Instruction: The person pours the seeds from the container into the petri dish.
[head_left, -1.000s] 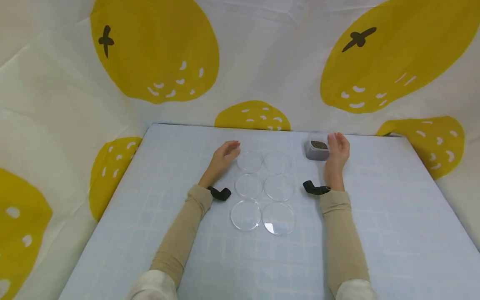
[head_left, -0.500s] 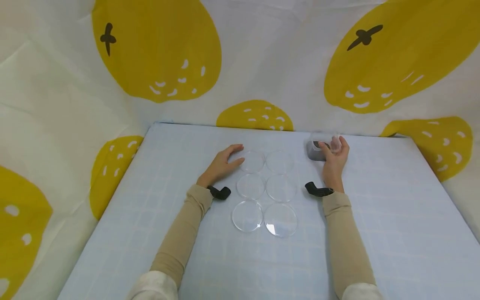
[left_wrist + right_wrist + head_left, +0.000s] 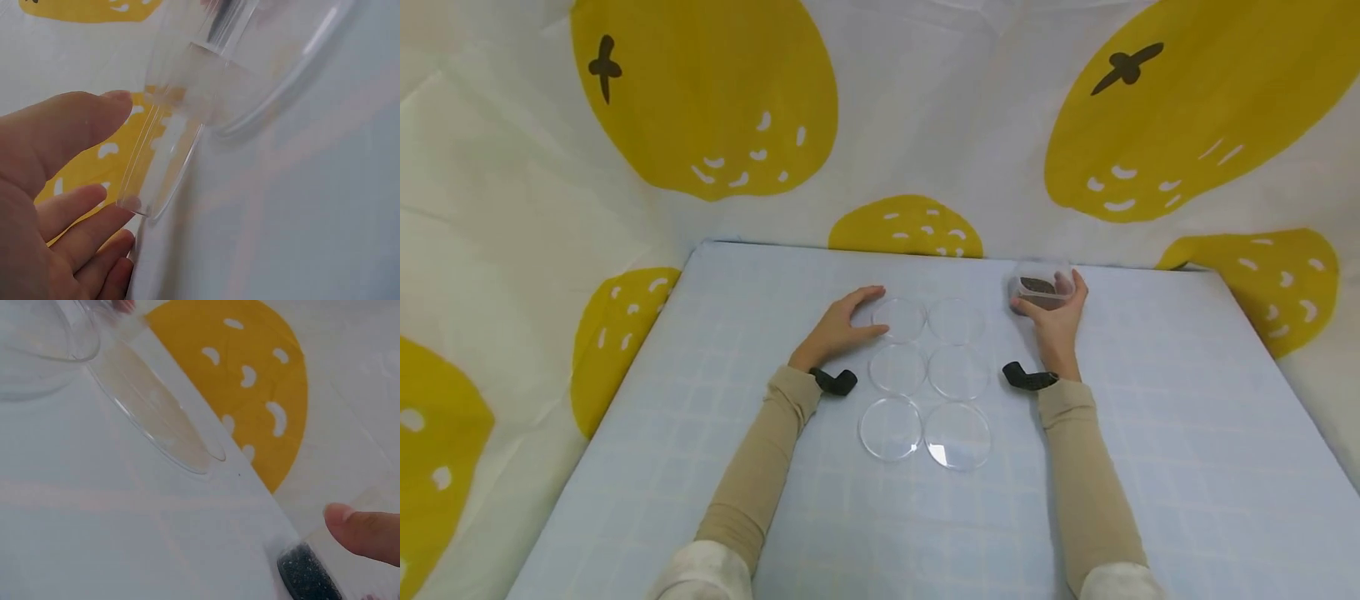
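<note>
At the back right of the table my right hand [image 3: 1058, 333] holds a clear plastic box [image 3: 1063, 292], thumb across its near side and fingers round the right side. Dark granular stuff [image 3: 307, 572] lies inside the box; most of the box is cut off in the right wrist view. My left hand [image 3: 837, 333] is beside the back-left clear round dish [image 3: 901, 320], thumb and fingers spread about its left edge. In the left wrist view its thumb [image 3: 81, 119] stands apart from the dish wall, while a fingertip overlaps the lower rim.
Several more shallow clear dishes stand in two columns close together, among them the front-left dish [image 3: 890, 429] and the front-right dish [image 3: 958, 437]. A pale blue checked cloth [image 3: 1210, 467] covers the table. Behind it hangs a white curtain [image 3: 940, 108] with yellow fruit prints.
My right hand has turned from the right of the box to grip it, its thumb coming round to the near side. The left hand's fingers have spread about the back-left dish.
</note>
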Tool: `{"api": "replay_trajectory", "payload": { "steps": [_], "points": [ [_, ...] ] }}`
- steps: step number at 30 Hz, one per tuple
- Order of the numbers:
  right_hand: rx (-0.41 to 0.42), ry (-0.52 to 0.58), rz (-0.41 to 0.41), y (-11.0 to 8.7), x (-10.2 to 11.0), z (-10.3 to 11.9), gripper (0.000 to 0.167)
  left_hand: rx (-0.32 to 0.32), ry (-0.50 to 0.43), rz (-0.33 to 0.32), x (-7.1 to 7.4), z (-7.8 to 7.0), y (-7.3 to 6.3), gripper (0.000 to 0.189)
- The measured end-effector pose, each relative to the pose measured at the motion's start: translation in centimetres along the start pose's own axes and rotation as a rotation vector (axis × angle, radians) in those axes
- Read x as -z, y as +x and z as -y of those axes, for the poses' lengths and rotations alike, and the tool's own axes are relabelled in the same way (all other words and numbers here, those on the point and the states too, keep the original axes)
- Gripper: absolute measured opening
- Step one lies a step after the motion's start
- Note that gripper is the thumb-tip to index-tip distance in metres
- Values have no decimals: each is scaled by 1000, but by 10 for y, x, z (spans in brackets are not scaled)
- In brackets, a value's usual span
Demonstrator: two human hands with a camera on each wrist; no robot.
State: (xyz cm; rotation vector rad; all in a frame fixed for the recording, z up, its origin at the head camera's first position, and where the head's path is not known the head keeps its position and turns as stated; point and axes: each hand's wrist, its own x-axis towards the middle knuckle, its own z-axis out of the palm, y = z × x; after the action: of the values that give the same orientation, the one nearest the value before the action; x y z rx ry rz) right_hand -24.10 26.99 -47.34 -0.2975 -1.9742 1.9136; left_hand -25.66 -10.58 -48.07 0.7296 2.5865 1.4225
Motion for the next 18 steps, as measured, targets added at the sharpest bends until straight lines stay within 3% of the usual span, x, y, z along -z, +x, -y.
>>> {"api": "replay_trajectory", "payload": {
  "steps": [9,18],
  "points": [
    [19,-49,-21,-1,-5,0,106,-6,15,6,0,3,0,71],
    [48,-82,-11,-4,-10,38,105,-20,16,1,-1,1,0,68]
  ]
}}
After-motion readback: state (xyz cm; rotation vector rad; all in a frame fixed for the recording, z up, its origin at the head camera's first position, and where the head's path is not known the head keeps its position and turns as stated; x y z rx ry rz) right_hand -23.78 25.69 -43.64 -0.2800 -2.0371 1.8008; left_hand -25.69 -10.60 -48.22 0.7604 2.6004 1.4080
